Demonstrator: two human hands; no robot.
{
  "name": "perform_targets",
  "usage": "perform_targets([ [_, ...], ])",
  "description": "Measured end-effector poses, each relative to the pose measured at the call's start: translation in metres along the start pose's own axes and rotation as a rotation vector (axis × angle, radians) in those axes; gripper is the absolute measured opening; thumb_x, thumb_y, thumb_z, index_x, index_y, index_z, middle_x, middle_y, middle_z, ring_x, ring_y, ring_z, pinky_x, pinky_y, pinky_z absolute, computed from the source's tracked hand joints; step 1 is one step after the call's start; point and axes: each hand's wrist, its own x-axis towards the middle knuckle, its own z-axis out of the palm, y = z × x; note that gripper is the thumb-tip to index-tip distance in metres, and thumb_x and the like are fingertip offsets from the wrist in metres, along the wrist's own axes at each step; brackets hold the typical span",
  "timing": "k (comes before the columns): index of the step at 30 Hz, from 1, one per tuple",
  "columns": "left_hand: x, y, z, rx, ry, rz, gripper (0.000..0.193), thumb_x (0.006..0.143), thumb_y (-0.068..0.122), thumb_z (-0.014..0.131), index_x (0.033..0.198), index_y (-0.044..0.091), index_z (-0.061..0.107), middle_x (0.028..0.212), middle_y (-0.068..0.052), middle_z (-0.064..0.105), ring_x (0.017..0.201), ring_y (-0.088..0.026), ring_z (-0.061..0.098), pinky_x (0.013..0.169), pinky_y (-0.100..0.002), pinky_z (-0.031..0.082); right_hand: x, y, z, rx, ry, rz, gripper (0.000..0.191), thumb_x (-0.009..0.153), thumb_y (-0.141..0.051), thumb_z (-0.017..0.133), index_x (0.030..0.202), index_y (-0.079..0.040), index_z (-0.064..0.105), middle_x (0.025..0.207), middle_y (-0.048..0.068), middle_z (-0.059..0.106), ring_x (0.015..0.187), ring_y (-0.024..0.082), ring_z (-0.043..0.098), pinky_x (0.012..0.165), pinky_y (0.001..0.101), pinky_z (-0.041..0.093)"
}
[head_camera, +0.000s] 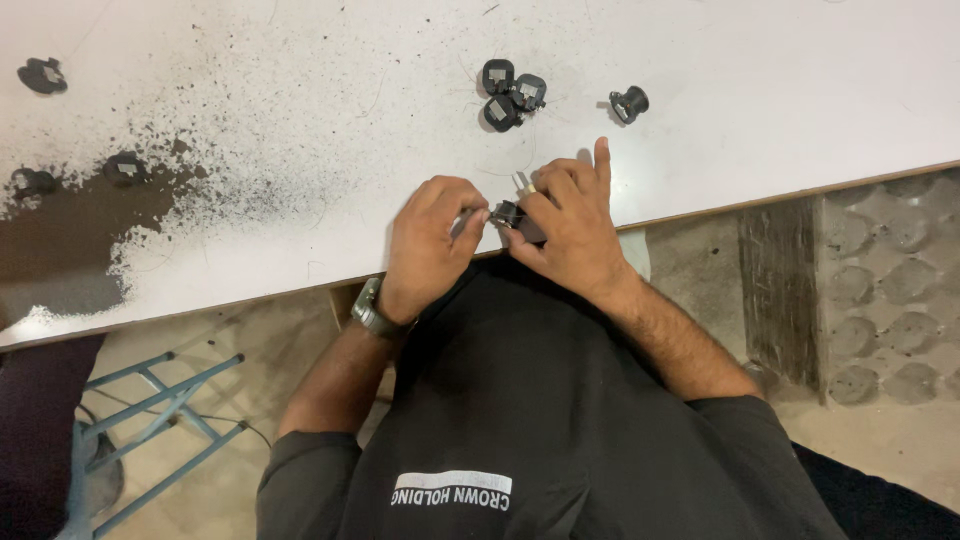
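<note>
Two hands meet at the near edge of the white surface (700, 120), both closed around one small black part (507, 214). The left hand (432, 240), with a watch (368, 308) on its wrist, pinches the part's left side between thumb and fingertips, with something small and pale showing in that grip; what it is cannot be told. The right hand (566, 225) wraps the part from the right and behind, its forefinger pointing away toward the far side of the surface, and a small pale tab (523, 184) sticks up between its fingers. Most of the part is hidden by the fingers.

Three similar black parts (510, 92) lie bunched together farther in from the near edge, straight beyond the hands, and a single one (630, 103) lies just to their right. Three more lie well apart toward the left edge: one (42, 75) near the far left corner and two (75, 175) lower down, beside a worn dark patch (90, 230) where the white coating has flaked off.

Judged from the pinch, the work in hand looks like fitting or adjusting a small piece on the held part. The next move seems to call for a steady right-hand hold while the left fingertips press or turn finely.
</note>
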Motion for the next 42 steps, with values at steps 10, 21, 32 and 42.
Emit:
perform_targets([
  [10, -0.008, 0.000, 0.013, -0.047, 0.029, -0.108, 0.011, 0.084, 0.006, 0.075, 0.090, 0.008, 0.065, 0.079, -0.005, 0.066, 0.063, -0.021, 0.063, 0.057, -0.035, 0.051, -0.024, -0.001, -0.016, 0.093, 0.208, -0.064, 0.028, 0.088, -0.005, 0.082, 0.112, -0.008, 0.069, 0.106, 0.009, 0.061, 0.121, 0.032, 0.062, 0.129, 0.0620, 0.022],
  [21, -0.023, -0.017, 0.033, 0.017, 0.119, 0.118, 0.020, 0.081, 0.001, 0.073, 0.096, 0.004, 0.061, 0.093, -0.009, 0.066, 0.086, -0.030, 0.065, 0.075, -0.042, 0.054, -0.036, -0.017, 0.024, 0.186, 0.202, -0.084, 0.035, 0.084, 0.010, 0.076, 0.112, -0.004, 0.061, 0.100, 0.010, 0.068, 0.114, 0.031, 0.068, 0.125, 0.0556, 0.033],
  [32, -0.026, -0.023, 0.038, 0.029, 0.128, 0.118, 0.017, 0.083, 0.001, 0.073, 0.095, 0.004, 0.061, 0.094, -0.009, 0.067, 0.087, -0.028, 0.066, 0.077, -0.040, 0.055, -0.036, -0.014, 0.028, 0.166, 0.208, -0.115, 0.036, 0.084, 0.012, 0.078, 0.112, -0.004, 0.061, 0.098, 0.009, 0.068, 0.115, 0.029, 0.068, 0.127, 0.0547, 0.031],
  [42, -0.023, -0.016, 0.038, 0.009, 0.124, 0.187, 0.018, 0.085, 0.001, 0.072, 0.098, 0.003, 0.059, 0.103, -0.011, 0.067, 0.092, -0.030, 0.066, 0.081, -0.042, 0.055, -0.040, -0.010, 0.033, 0.109, 0.228, -0.086, 0.038, 0.081, 0.013, 0.078, 0.111, -0.004, 0.062, 0.101, 0.011, 0.066, 0.111, 0.030, 0.066, 0.127, 0.0557, 0.029],
])
